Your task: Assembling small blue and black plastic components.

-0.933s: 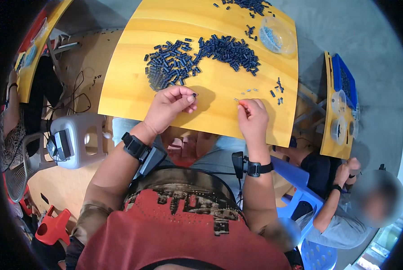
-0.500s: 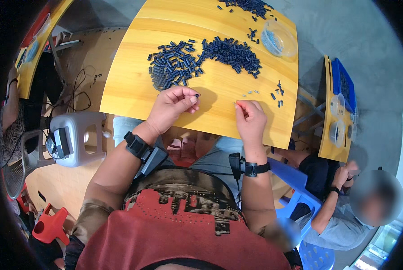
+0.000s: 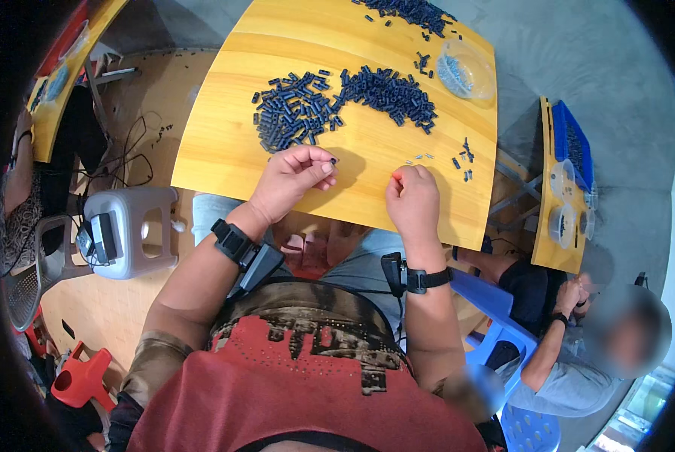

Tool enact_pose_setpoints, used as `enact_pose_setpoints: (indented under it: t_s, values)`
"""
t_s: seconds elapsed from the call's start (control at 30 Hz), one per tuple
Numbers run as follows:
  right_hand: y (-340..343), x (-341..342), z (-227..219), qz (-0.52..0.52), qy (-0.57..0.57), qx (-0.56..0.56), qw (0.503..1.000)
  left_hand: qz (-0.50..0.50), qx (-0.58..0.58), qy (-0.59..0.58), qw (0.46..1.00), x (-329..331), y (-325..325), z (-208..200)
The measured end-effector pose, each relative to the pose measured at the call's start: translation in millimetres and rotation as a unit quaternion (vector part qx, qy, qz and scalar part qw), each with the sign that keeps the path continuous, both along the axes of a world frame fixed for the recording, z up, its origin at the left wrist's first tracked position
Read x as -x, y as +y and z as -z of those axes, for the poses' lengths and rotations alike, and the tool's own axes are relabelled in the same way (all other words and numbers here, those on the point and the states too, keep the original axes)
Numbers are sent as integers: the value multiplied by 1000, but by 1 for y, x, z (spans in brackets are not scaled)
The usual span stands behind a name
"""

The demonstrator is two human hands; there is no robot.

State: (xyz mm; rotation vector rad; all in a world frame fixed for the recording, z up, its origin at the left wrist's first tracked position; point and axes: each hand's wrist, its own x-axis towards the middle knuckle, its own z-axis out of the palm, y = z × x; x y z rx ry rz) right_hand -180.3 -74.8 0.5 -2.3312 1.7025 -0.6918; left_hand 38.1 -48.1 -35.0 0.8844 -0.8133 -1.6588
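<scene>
Over the near part of the yellow wooden table [image 3: 224, 143], my left hand [image 3: 296, 177] pinches a small black plastic piece [image 3: 333, 160] between thumb and fingertips. My right hand [image 3: 414, 197] is closed too, its thumb pressed to the forefinger; whatever it grips is hidden or too small to name. Just beyond it lie several tiny silvery metal pieces [image 3: 420, 158]. A loose heap of short black parts [image 3: 296, 109] is beyond my left hand, joined to a denser curved heap [image 3: 388, 94] on its right. Several black parts [image 3: 467, 154] lie apart near the right edge.
A clear round tub [image 3: 465, 69] of small pieces stands at the far right, near another dark heap [image 3: 413, 13]. A grey stool [image 3: 130, 233] is on my left. To the right, a person [image 3: 560, 361] sits by a side table with a blue tray [image 3: 571, 139].
My right hand has shifted slightly left toward my left hand, its fingers curling in more. The left hand keeps its pinch on the small black piece, almost unmoved.
</scene>
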Motion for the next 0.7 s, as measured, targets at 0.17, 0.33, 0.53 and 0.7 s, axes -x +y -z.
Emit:
enact_pose_setpoints:
  t_s: [0.17, 0.33, 0.53, 0.7]
  values:
    - [8, 0, -1, 35, -61, -24, 997, -8, 11, -9, 1000, 0, 2, 0]
    - [13, 4, 0, 68, -182, -68, 979, -16, 14, -26, 999, 0, 5, 0]
    - [24, 6, -11, 82, -504, -240, 826, -22, 13, -15, 1000, 2, 8, 1]
    - [32, 12, -15, 76, -467, -290, 832, 11, 14, -57, 998, 6, 14, -9]
